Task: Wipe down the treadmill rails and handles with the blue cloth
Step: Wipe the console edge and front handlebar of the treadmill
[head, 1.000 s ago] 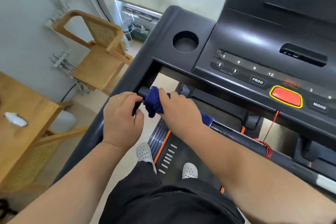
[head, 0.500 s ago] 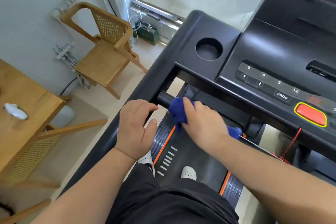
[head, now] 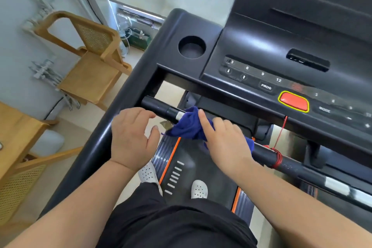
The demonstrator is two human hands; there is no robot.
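Head view: right hand (head: 225, 143) is gripping the cloth (head: 189, 125) around the crossbar (head: 161, 109), wiping mid-bar; left hand (head: 130, 137) is hovering open beside the rail (head: 96, 147). Most wiping seemingly remains.

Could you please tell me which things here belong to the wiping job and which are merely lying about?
Job: blue cloth, right hand, left hand, handlebar, side rail.
Lying about: wooden chair, wooden table, red cord.
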